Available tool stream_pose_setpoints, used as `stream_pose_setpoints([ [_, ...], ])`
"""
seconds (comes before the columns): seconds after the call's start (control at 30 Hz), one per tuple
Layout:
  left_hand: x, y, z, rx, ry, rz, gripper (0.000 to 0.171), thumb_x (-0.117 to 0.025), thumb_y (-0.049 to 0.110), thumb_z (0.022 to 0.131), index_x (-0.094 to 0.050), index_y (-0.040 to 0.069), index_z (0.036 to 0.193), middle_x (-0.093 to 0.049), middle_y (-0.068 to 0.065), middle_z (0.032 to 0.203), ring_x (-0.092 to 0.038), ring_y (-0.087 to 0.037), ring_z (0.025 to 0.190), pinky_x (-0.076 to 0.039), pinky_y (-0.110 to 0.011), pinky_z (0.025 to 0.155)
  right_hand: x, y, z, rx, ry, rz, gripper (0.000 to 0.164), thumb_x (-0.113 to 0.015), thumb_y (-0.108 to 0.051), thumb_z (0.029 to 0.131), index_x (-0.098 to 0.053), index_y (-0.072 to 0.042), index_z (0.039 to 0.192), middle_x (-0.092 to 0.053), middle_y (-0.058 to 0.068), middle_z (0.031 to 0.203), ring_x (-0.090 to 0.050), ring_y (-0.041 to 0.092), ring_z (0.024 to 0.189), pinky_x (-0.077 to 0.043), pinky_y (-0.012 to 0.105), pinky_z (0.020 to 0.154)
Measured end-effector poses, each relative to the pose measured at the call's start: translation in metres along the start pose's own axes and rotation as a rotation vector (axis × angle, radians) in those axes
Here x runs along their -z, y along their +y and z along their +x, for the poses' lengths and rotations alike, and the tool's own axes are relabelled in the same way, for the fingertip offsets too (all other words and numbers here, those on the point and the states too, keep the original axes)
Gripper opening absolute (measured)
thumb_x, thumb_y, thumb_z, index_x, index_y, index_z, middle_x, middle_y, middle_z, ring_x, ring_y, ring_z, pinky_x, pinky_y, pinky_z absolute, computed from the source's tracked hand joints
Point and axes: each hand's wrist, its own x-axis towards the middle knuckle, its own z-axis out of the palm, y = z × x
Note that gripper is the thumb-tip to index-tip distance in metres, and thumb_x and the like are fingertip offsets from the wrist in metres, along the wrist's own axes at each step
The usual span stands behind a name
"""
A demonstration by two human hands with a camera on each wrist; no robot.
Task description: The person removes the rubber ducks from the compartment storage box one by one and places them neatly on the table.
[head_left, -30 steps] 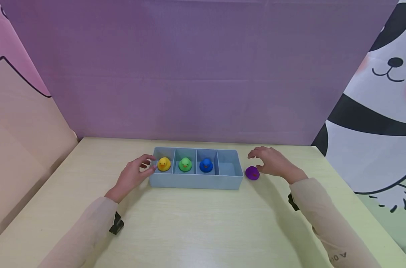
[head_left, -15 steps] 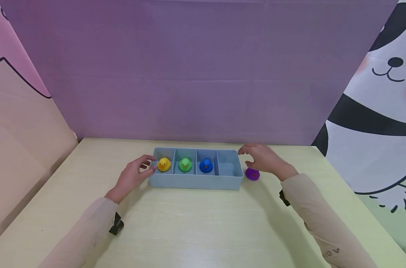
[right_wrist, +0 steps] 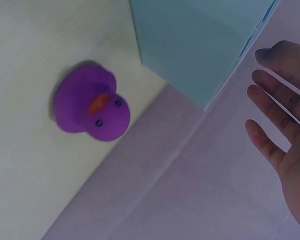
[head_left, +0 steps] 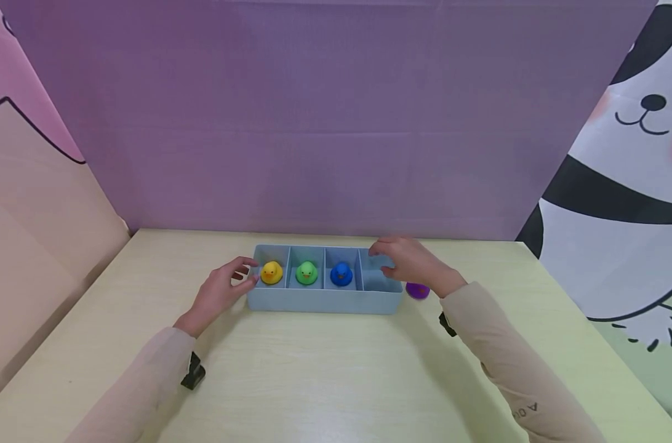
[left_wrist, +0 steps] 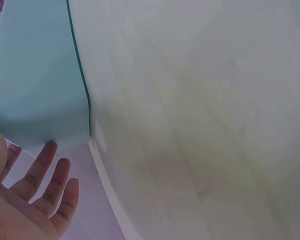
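A light blue divided box (head_left: 325, 301) stands near the back of the table, its compartments in a row. From the left they hold a yellow rubber duck (head_left: 271, 272), a green rubber duck (head_left: 306, 273) and a blue rubber duck (head_left: 341, 274). My left hand (head_left: 220, 291) is at the box's left end, fingertips right at its rim, fingers loosely bent. Above the rightmost compartment hovers my right hand (head_left: 413, 263), fingers relaxed and nothing between them. Outside the box's right end, a purple rubber duck (right_wrist: 92, 101) sits on the table, partly hidden by the right hand in the head view.
The pale wooden table (head_left: 314, 375) ends at a purple cloth backdrop (head_left: 325, 123). A panda-printed panel (head_left: 635, 184) stands along the right side, and a pink and beige one (head_left: 37, 184) along the left.
My right hand has moved left, from beside the purple duck to over the box's rightmost compartment. The left hand, the box and the ducks have stayed in place.
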Motion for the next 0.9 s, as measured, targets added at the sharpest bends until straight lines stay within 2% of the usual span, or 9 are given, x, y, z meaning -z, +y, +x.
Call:
stream_pose_setpoints([
  [0.37, 0.001, 0.0, 0.0, -0.006, -0.002, 0.0, 0.035, -0.058, 0.029, 0.089, -0.054, 0.016, 0.12, -0.062, -0.012, 0.111, -0.059, -0.031, 0.1, -0.049, -0.046, 0.081, -0.002, -0.019, 0.016, 0.068, -0.014, -0.004, 0.033, -0.071, -0.01, 0.076, -0.063, -0.006, 0.108, -0.062, 0.005, 0.107, -0.058, 0.023, 0.099, -0.048, 0.04, 0.089],
  [0.9, 0.002, 0.002, -0.001, 0.014, -0.004, -0.001, 0.034, -0.058, 0.027, 0.089, -0.054, 0.015, 0.12, -0.062, -0.014, 0.112, -0.059, -0.031, 0.101, -0.049, -0.047, 0.082, -0.019, -0.03, 0.038, 0.078, -0.053, 0.002, 0.029, -0.071, -0.011, 0.078, -0.064, -0.009, 0.106, -0.063, 0.004, 0.105, -0.057, 0.021, 0.1, -0.046, 0.041, 0.091],
])
